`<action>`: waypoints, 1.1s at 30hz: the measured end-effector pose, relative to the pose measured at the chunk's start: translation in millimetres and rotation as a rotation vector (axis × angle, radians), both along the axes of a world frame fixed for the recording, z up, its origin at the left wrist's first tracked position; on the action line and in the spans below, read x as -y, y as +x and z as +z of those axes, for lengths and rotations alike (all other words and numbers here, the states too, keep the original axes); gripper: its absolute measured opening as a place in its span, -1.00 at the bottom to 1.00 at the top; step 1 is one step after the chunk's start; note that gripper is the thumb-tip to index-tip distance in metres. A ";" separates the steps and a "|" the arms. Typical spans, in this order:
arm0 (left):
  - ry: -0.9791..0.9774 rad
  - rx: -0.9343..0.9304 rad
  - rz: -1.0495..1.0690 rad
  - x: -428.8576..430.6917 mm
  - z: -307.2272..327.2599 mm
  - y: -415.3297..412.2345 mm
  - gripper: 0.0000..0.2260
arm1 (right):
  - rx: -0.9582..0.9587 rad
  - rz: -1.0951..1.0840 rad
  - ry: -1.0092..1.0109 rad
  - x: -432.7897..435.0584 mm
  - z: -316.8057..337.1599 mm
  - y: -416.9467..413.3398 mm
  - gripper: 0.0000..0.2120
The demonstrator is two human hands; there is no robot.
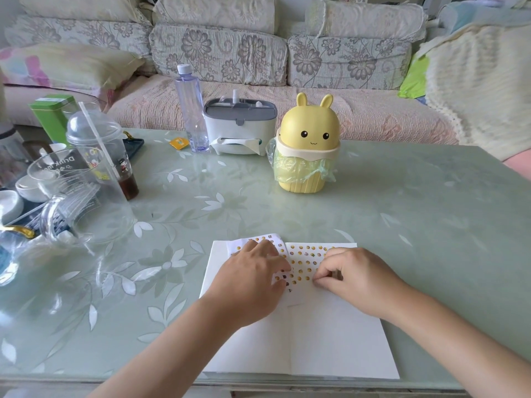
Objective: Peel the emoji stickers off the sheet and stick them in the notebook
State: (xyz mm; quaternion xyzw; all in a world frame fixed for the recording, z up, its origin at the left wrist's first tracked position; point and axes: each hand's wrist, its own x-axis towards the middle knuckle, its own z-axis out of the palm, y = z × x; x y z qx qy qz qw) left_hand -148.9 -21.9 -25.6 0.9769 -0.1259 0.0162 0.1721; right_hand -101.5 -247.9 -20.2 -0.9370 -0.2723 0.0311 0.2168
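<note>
An open white notebook (330, 340) lies at the table's near edge. Rows of small yellow emoji stickers (304, 255) cover the upper part of its right page. The sticker sheet (258, 239) lies over the upper left page, across the fold. My left hand (253, 280) lies on that sheet and holds it down, fingers spread over it. My right hand (356, 278) is on the right page with its fingers curled and its fingertips pressed together at the lowest sticker row; whether a sticker is between them is hidden.
A yellow rabbit-shaped bin (307, 150) stands mid-table. Behind it are a tissue box (238, 124) and a water bottle (191, 110). A glass pitcher (71, 196), a domed cup with straw (100, 147) and small dishes crowd the left. A sofa runs behind.
</note>
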 end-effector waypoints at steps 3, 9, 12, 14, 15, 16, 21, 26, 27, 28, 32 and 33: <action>0.002 -0.005 0.004 0.5 0.4 -0.8 -0.69 | -0.036 0.021 -0.034 -1.9 3.9 1.2 -0.88; -0.017 -0.021 0.009 1.6 1.5 -1.9 -0.68 | -0.087 0.085 -0.101 3.0 14.1 -2.3 -0.88; -0.019 -0.023 0.003 2.6 2.3 -3.8 -0.68 | 0.012 0.145 -0.328 6.6 17.1 -11.0 -0.63; -0.021 -0.015 -0.004 2.4 2.6 -4.3 -0.68 | 0.064 0.177 -0.394 10.3 16.8 -16.7 -0.44; -0.023 -0.009 -0.007 2.4 3.0 -4.6 -0.68 | 0.076 0.194 -0.393 12.1 16.2 -18.1 -0.40; -0.027 -0.002 -0.010 2.5 3.1 -4.7 -0.68 | 0.084 0.204 -0.374 13.8 15.4 -18.7 -0.42; -0.026 -0.002 -0.044 -1.2 2.2 -4.0 -0.68 | 0.035 0.105 -0.163 18.5 17.0 -20.2 -0.69; -0.016 -0.061 -0.131 -13.7 4.4 -4.1 -0.50 | 0.090 0.136 -0.249 14.6 14.8 -24.6 -0.67; -0.018 -0.073 -0.151 -16.5 5.5 -4.3 -0.47 | 0.111 0.120 -0.247 13.4 15.7 -24.0 -0.66; -0.027 -0.075 -0.164 -19.3 6.0 -4.2 -0.46 | 0.118 0.101 -0.238 11.7 17.6 -23.2 -0.66; -0.086 -0.063 -0.132 -24.9 8.4 -6.1 -0.50 | 0.134 0.152 -0.160 3.0 22.5 -24.8 -0.66; -0.100 -0.065 -0.121 -25.0 8.0 -6.4 -0.51 | 0.122 0.189 -0.142 -1.5 21.9 -26.7 -0.56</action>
